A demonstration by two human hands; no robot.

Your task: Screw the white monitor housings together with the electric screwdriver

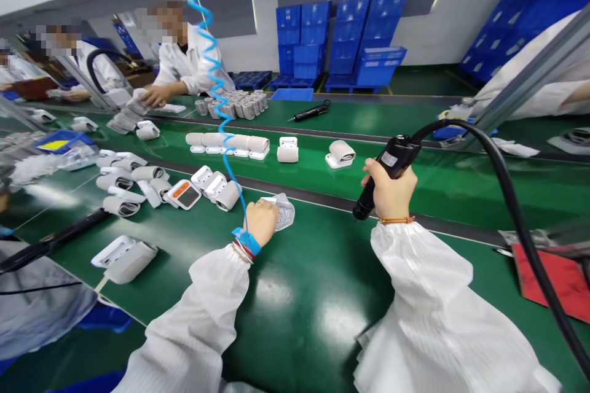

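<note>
Black screwdriver [391, 158] is right of the frame's centre, with its tip directed down and left and a thick cable [502, 181] leaving its upper end. The right hand [391, 189] is wrapped around its body. Near the centre, the left hand [262, 221] has curled fingers at the clear tray [292, 207] of small pieces [284, 217], perhaps screws; whether it pinches one of them cannot be told.

The tray looks light, so a careless push of the fingers could tip it and scatter the pieces over the smooth desk [318, 295]. A blue coiled cord [212, 60] comes from the upper left to the wristband [246, 241], passing close to the white devices with grey cuffs [227, 199]; if the left hand swings wide, the cord may catch them. The cable bends down the right side, near the red sheet [550, 282]; a long reach leftward could pull it tight and disturb the tip's aim.
</note>
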